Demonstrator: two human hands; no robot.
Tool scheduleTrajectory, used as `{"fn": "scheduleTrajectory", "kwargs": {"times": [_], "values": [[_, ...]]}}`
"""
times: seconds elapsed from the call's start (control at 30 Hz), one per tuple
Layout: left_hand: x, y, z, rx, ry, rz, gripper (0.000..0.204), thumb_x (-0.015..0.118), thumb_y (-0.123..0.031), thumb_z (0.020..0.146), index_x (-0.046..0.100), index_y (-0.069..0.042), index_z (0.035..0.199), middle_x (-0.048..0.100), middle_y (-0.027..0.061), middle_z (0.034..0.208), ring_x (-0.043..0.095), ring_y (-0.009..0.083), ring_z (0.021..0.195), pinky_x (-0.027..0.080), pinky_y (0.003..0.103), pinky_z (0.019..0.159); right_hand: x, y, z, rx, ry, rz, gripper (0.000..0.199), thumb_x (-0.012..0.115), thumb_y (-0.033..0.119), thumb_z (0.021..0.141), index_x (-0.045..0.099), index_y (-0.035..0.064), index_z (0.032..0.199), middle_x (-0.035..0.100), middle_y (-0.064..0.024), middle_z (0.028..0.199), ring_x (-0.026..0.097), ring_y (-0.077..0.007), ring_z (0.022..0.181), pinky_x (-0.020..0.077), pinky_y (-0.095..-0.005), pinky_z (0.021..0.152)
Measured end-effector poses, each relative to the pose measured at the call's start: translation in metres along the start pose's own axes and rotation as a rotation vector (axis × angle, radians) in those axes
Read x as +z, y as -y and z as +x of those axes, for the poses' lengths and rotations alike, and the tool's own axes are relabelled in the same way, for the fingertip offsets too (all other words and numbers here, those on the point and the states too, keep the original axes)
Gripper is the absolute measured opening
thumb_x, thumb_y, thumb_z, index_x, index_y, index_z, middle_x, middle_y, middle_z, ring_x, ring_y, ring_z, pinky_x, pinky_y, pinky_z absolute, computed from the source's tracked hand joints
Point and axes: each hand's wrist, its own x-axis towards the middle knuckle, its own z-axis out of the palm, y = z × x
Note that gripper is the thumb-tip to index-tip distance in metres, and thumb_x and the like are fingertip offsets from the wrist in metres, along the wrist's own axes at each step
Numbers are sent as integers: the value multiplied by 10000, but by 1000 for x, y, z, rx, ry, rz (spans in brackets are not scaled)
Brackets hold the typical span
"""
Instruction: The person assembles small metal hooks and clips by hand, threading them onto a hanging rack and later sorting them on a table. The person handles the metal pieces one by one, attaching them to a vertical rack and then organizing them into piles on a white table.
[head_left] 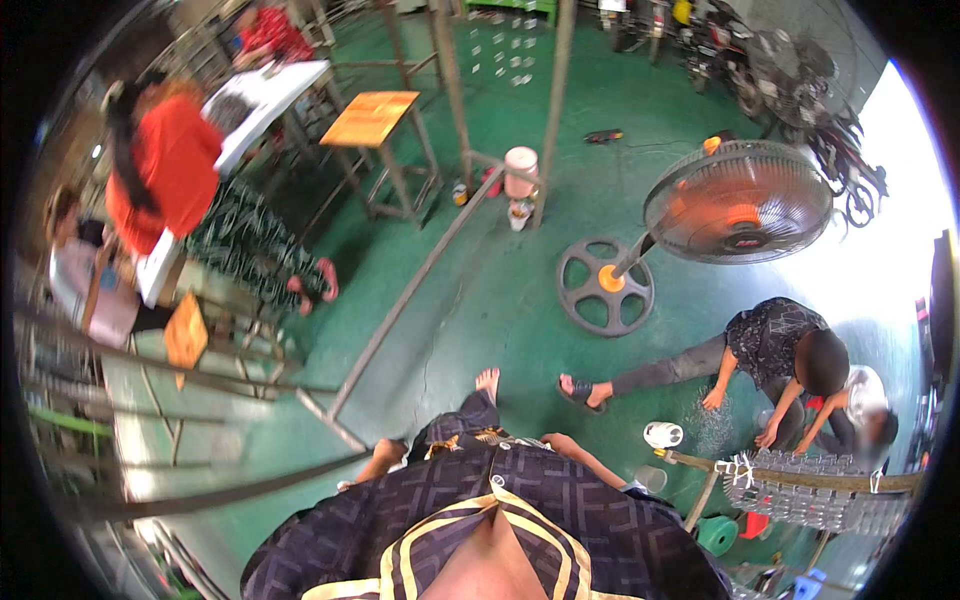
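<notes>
Your right arm (585, 458) reaches low toward the white cup (663, 434) on the floor (480, 290) beside the rack (800, 492), so lean forward, since I cannot tell how your hidden fingers stand.

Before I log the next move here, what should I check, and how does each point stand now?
1. Left hand in view: not ok, out of frame.
2. Right hand's grip: cannot tell; only the bare forearm shows.
3. Small white cup on the green floor, apart from the forearm: ok.
4. Crouching person in dark patterned top apart from the forearm: ok.
5. Metal rack of clear pieces unobstructed: ok.
</notes>
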Motion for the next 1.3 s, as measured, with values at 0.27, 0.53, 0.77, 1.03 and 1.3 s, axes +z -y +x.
{"fn": "scheduleTrajectory", "kwargs": {"times": [0.27,0.53,0.77,1.03,1.3], "values": [[-339,-129,169,254,-185,-188,297,532,-321,816,703,-128,963,662,171,997,627,338,962,501,418,852,-193,73,36,304,-723,646,339,622,295,811,662,-35,877,692,-166,845,671,-240,799,513,-335,714],[-585,-409,221,804,-373,-478,200,644,-187,806,670,-62,959,679,132,902,658,262,846,511,371,776,-217,-27,152,581,-397,455,398,618,404,742,705,56,913,686,-170,898,658,-315,853,508,-405,784],[-668,-505,282,965,-295,-239,236,661,-195,796,675,-64,992,685,121,878,659,217,821,508,337,757,-344,51,178,625,-796,514,445,642,459,755,699,106,1020,679,-162,946,646,-306,897,501,-395,803],[-640,-534,408,946,-121,43,308,715,-176,709,677,-17,971,698,131,853,669,214,771,525,326,726,-344,78,201,718,-1009,888,399,646,442,735,711,116,957,673,-177,961,637,-330,906,499,-402,800],[-615,-583,455,766,176,56,284,711,-176,719,686,-29,962,695,103,867,663,185,706,528,316,614,-174,89,222,1264,-1238,1339,307,647,372,741,688,78,818,652,-57,639,607,-180,516,491,-320,536]]}}
